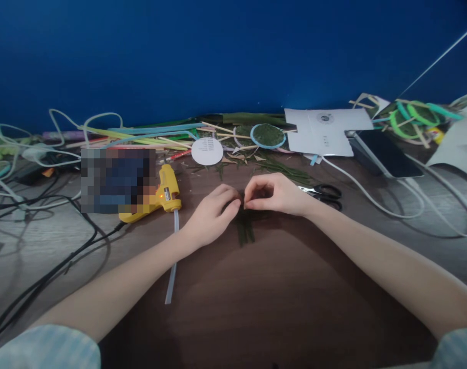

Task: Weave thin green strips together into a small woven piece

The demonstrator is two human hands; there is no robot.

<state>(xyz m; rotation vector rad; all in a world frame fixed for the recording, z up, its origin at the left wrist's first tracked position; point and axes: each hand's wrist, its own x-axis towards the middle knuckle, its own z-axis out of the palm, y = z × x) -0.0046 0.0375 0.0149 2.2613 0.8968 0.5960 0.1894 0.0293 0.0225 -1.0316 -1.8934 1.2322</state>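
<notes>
Several dark green leaf strips point(246, 233) hang from between my two hands at the middle of the brown table. Thumb and fingers of my left hand point(214, 214) are closed on their upper part. My right hand point(277, 195) meets it there, fingertips pinched at the same strips; the exact grip is small and shadowed. To the left of my left hand lies a yellow hot glue gun point(170, 187) with a small orange light, a clear glue stick point(171, 282) sticking out of it. Black-handled scissors point(320, 192) rest just beyond my right wrist.
Along the blue wall point(233, 56) lie a white paper disc point(207, 151), a blue-rimmed green disc point(268, 136), loose leaf strips point(287, 169) and a white card point(325, 130). A phone point(389, 151) stands right with a white cable point(356, 189). Black cables point(45, 279) run left.
</notes>
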